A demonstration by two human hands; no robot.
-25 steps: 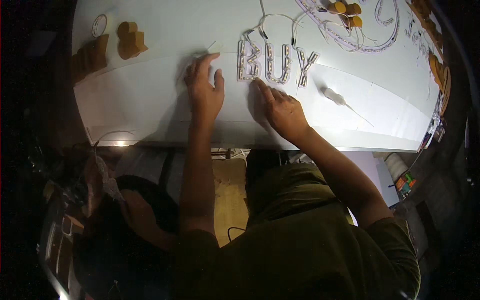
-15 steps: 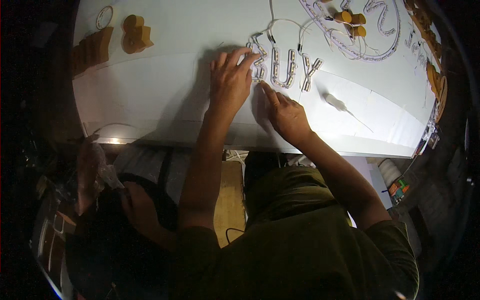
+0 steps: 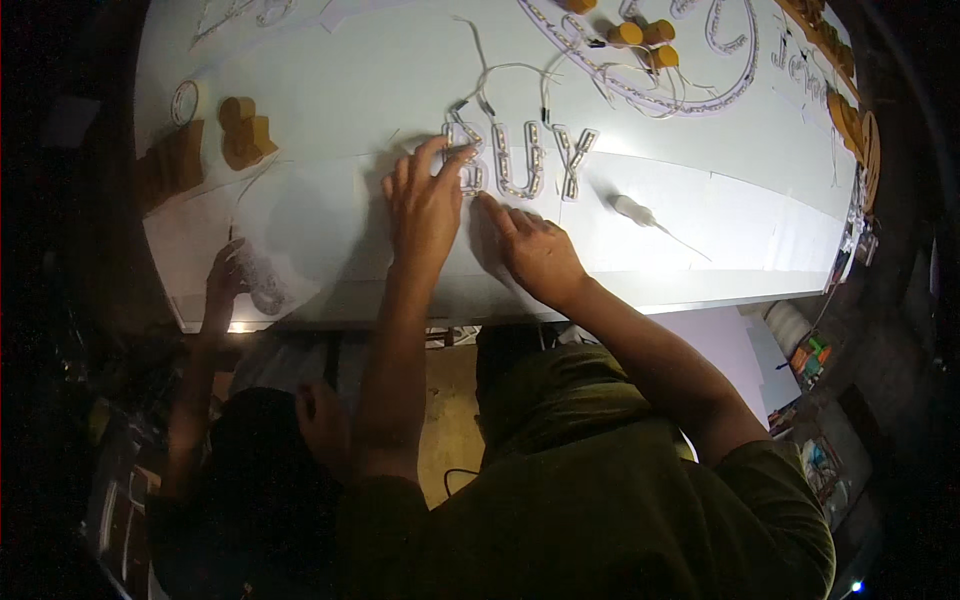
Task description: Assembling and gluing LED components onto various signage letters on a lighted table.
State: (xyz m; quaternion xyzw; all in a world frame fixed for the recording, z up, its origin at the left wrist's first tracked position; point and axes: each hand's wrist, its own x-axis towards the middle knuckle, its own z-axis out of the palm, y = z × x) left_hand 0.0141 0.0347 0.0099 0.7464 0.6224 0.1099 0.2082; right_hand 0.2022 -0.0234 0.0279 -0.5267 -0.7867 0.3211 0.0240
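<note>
A letter-shaped piece (image 3: 478,181) lined with small LED modules lies flat on the white table, partly hidden by fingers. My left hand (image 3: 425,205) rests over it, fingers spread and fingertips touching its upper part. At its lower edge sits the outstretched index finger of my right hand (image 3: 540,255); the other fingers are bent, and nothing shows in them. To the right lie a second LED letter (image 3: 502,170) and a third one (image 3: 573,175). Thin wires (image 3: 487,75) run from the tops of these letters. A small white bottle with a long thin tip (image 3: 635,210) lies right of my right hand.
Yellow-brown cylinders (image 3: 660,55) stand beside a large curved LED outline (image 3: 752,70). At left are a tape roll (image 3: 184,103) and brown cut-out shapes (image 3: 243,135). A co-worker's hand (image 3: 225,272) is over the table's left front, beside crumpled clear plastic (image 3: 265,290).
The view has shifted, so the table's things appear further left and lower. My hands keep their place on the letter. The co-worker's hand has come up over the table edge.
</note>
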